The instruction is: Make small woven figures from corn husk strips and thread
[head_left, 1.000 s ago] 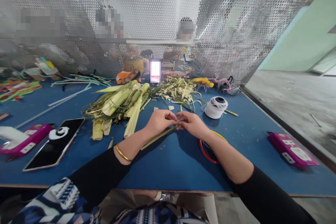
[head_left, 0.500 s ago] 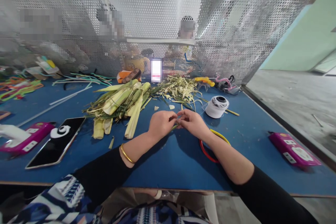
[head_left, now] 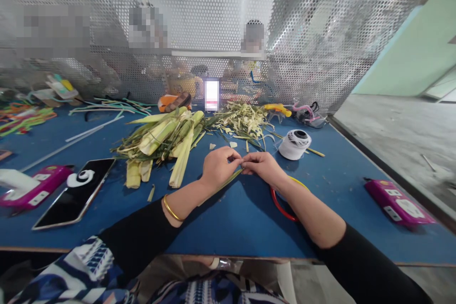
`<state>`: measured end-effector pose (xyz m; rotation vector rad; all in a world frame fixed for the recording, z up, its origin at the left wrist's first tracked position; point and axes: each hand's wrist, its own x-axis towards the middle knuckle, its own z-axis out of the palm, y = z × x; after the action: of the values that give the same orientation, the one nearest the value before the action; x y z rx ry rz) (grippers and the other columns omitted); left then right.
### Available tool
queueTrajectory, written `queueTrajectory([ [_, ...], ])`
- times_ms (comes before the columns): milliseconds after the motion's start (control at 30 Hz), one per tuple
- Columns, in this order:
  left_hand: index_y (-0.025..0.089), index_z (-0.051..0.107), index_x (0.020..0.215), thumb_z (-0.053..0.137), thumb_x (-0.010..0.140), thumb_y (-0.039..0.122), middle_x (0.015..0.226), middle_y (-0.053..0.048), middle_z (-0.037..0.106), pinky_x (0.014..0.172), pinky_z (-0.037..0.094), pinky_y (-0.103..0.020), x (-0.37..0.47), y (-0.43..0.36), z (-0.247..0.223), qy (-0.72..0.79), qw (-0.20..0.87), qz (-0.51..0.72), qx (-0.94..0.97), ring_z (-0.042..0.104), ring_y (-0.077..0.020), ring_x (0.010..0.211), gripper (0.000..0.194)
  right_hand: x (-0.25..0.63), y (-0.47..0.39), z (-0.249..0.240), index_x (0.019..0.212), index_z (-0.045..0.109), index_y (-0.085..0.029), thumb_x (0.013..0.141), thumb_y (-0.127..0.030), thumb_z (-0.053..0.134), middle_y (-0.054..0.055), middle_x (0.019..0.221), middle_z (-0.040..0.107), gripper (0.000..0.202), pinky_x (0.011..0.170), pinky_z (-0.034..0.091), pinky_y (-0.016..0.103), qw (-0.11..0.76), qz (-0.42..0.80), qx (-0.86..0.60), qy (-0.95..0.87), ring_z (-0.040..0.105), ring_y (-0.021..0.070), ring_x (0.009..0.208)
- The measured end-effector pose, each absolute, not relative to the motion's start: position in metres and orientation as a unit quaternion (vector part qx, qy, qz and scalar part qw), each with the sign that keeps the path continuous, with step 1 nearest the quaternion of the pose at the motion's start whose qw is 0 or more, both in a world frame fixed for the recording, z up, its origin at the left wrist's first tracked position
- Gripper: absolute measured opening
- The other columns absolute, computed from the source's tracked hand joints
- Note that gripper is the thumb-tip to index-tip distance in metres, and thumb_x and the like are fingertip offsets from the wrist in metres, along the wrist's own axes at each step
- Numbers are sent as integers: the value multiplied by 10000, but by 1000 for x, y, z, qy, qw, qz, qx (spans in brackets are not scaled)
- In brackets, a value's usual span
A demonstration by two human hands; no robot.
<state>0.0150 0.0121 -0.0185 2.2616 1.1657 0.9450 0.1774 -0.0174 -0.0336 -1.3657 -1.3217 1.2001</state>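
My left hand (head_left: 219,167) and my right hand (head_left: 265,167) meet over the blue table, fingertips pinched together. Between them is a thin green plant strip (head_left: 230,180), its long end trailing down beside my left wrist; its tip is hidden by my fingers. Just beyond my left hand lies a bundle of pale green leafy stalks (head_left: 162,135), like corn husks. Behind my hands sits a heap of shredded plant strips (head_left: 245,121). A spool of white thread (head_left: 294,146) stands upright past my right hand. Under my right forearm lies a red and yellow ring (head_left: 281,206), partly covered.
On the left are a black-screened phone (head_left: 76,194) and a purple power strip (head_left: 46,185); another purple power strip (head_left: 395,202) lies far right. A yellow-handled tool (head_left: 278,108) and a lit phone (head_left: 212,94) are at the back. Behind a perforated metal screen (head_left: 213,9) people are visible.
The plant strip now shows as a longer piece, extending down toward my left wrist. My hands have shifted only slightly, staying pinched together.
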Motion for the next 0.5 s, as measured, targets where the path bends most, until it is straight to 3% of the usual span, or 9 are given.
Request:
queueTrajectory([
  [333,194,693,687,669,747,238,766,-16,711,694,432,-252,15,17,-20,437,277,347,782,625,-164,732,78,174,-16,-32,687,559,-182,810,-130,556,-14,579,661,134,597,522,208,436,512,-556,-490,674,110,588],
  [500,191,675,685,637,758,258,705,-9,691,674,433,-252,13,23,-21,444,333,346,757,611,-162,690,107,177,-15,-34,706,559,-182,791,-138,558,-9,597,645,96,595,511,213,421,507,-563,-498,675,121,618],
])
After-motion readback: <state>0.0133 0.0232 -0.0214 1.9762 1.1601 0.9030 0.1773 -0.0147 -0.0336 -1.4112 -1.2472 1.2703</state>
